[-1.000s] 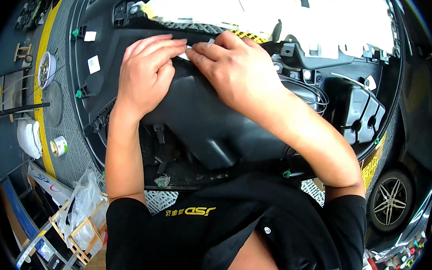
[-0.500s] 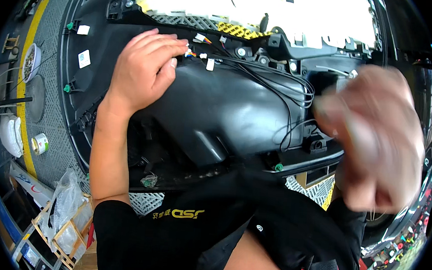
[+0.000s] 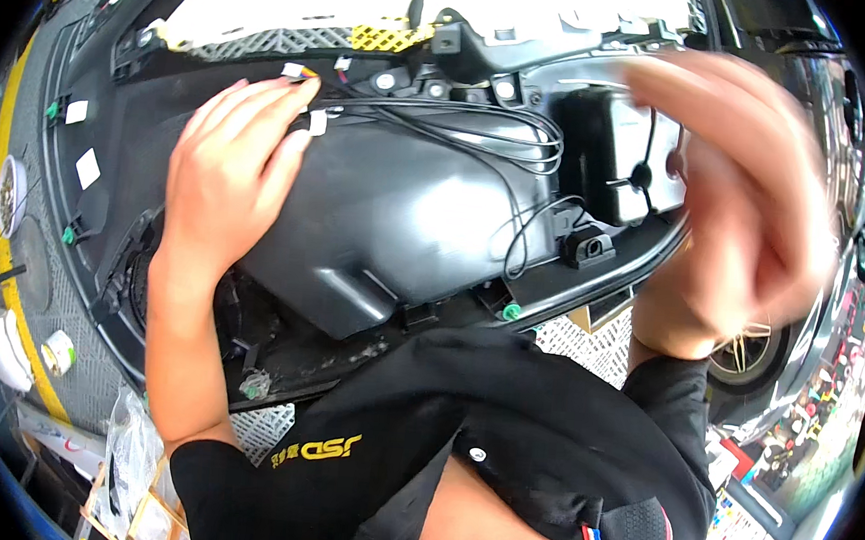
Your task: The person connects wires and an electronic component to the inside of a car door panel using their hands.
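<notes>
A large black plastic car trim panel lies before me. Across its upper part runs a looped black cable with a white tag near its left end. My left hand is closed on that end, thumb and fingertips together, covering most of what they grip. Just beyond the fingertips sits a white connector with coloured wires. My right hand is raised over the panel's right side, smeared by motion, so its fingers and anything in them cannot be made out.
Green clips stick out along the panel's edge. A black car's wheel is at the right. On the floor to the left are a bowl and a can. Plastic wrap lies by a wooden frame at the lower left.
My view has shifted, so the panel appears farther left. My left hand stays at the cable's end. The right hand, blurred in both frames, no longer covers the panel's right recess.
</notes>
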